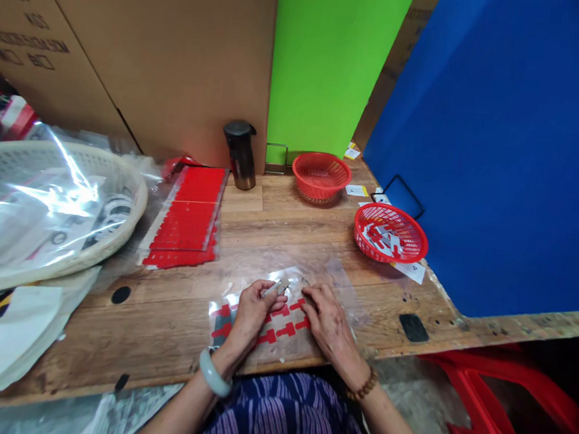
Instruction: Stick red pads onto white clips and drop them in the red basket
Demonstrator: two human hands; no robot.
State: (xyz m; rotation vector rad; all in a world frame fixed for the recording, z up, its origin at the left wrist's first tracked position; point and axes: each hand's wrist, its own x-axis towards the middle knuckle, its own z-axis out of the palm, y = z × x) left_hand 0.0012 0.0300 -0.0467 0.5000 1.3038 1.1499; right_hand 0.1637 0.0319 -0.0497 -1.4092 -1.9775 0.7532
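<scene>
A clear sheet with red T-shaped pieces [286,329] lies on the wooden table near its front edge. Over its left part, my left hand [252,313] is closed on a small pale object [276,287], too small to name, between thumb and fingers. My right hand [326,317] rests at the right side of the sheet, fingers bent and apart, fingertips touching it near the red pieces. Nothing shows in that hand. Part of the sheet is hidden beneath both hands.
Red sheets [190,209] are stacked at the left, beside a large white basket [137,208] under clear plastic. A dark bottle [241,156] and a red basket [321,176] stand behind. Another red basket [412,240] holds cut pieces. A blue panel [515,154] rises at the right.
</scene>
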